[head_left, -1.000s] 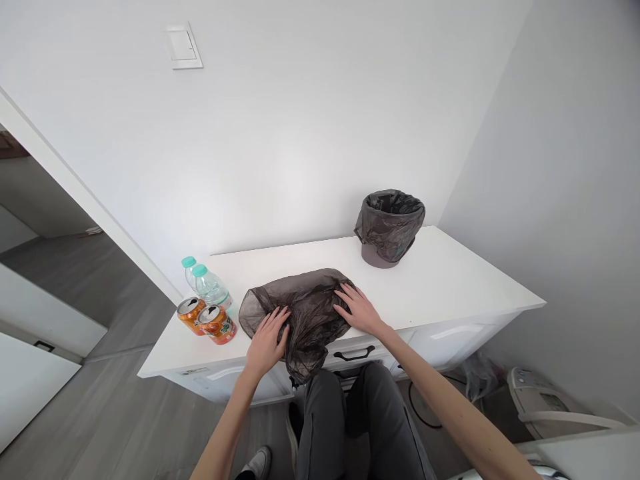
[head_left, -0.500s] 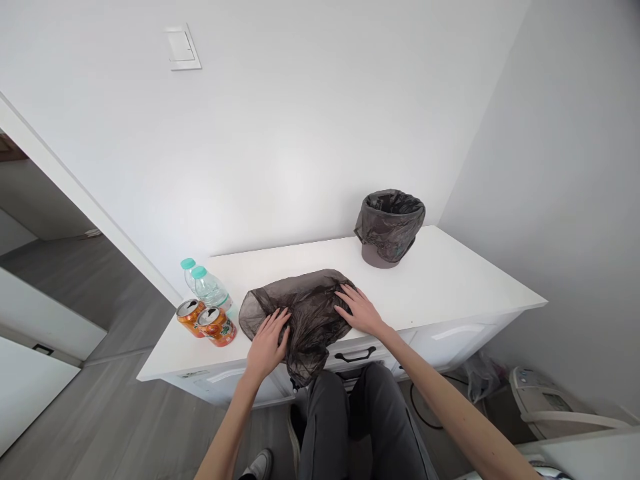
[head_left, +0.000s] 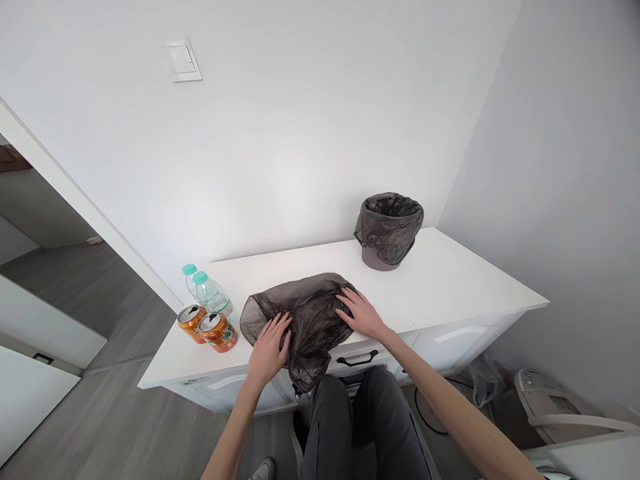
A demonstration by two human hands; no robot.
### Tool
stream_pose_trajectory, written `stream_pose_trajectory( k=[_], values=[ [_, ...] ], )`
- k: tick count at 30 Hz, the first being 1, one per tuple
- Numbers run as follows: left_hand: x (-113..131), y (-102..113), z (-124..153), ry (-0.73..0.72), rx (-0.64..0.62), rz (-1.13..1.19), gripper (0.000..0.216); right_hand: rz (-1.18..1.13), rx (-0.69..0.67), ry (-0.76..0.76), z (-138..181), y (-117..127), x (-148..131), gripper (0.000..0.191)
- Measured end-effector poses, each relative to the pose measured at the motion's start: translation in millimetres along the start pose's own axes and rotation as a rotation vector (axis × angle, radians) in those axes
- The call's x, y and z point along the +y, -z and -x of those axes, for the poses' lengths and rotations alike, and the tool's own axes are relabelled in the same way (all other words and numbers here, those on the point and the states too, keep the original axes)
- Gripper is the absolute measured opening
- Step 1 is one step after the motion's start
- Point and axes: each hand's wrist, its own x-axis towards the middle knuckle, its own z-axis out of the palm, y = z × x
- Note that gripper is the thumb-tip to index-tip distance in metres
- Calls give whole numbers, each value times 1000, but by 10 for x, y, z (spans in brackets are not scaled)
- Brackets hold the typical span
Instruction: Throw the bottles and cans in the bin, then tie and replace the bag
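Note:
A dark, see-through bin bag (head_left: 315,313) lies crumpled on the white cabinet top (head_left: 440,287), its lower end hanging over the front edge. My left hand (head_left: 270,347) rests flat on the bag's left part, fingers stretched out. On the right part of the bag lies my right hand (head_left: 361,312), also open with its fingers spread. Two orange drink cans, a rear can (head_left: 190,325) and a front can (head_left: 220,333), stand to the left of the bag. Behind them are two clear plastic bottles with green caps, the nearer bottle (head_left: 214,295) partly covering the other.
A small bin (head_left: 380,259) lined with a dark bag (head_left: 390,230) stands at the back right by the wall. Below the front edge is a drawer handle (head_left: 357,359). A light switch (head_left: 183,60) is on the wall. A beige appliance (head_left: 555,407) stands low at right.
The view has tilted slightly, so everything sits a little lower in the picture. Both hands stay on the bag, with no clear movement of the objects.

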Motion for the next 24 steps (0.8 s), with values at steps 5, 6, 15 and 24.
stream_pose_trajectory(
  k=[5, 6, 15, 24],
  values=[
    [1, -3, -2, 2, -6, -7, 48, -1, 2, 2, -6, -26, 24, 65],
    [0, -5, -4, 0, -8, -13, 48, 0, 2, 2, -6, -26, 25, 64],
    [7, 2, -10, -10, 9, 9, 46, 4, -8, -6, -6, 22, -9, 63],
    [-35, -39, 1, -37, 19, -80, 46, -1, 2, 0, -1, -14, 13, 64]
  ],
)
